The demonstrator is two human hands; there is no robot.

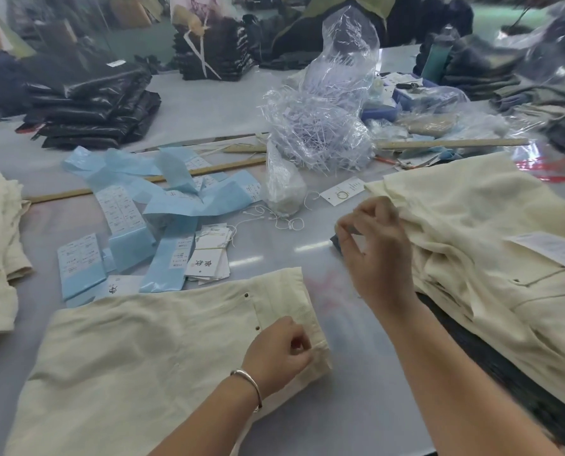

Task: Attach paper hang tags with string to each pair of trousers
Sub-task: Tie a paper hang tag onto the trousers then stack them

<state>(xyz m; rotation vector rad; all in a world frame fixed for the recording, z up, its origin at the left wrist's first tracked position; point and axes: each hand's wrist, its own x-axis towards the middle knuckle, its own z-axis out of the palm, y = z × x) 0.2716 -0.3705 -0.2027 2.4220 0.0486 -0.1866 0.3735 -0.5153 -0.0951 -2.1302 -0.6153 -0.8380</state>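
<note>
While left hand [279,348] pinches waistband edge of flat cream trousers [149,357], right hand [373,248] hovers beside cream trouser stack [491,245], fingertips pinching something small, unclear what. White paper hang tags [210,255] lie ahead-left of both hands, roughly equidistant; loose white strings [274,218] beyond.

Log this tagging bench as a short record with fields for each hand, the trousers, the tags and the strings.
left hand: grips waistband edge of front trousers
right hand: fingers curled at edge of trouser stack; what it pinches unclear
hang tags: bundle on table, behind front trousers
strings: loose, beside clear bag
</note>
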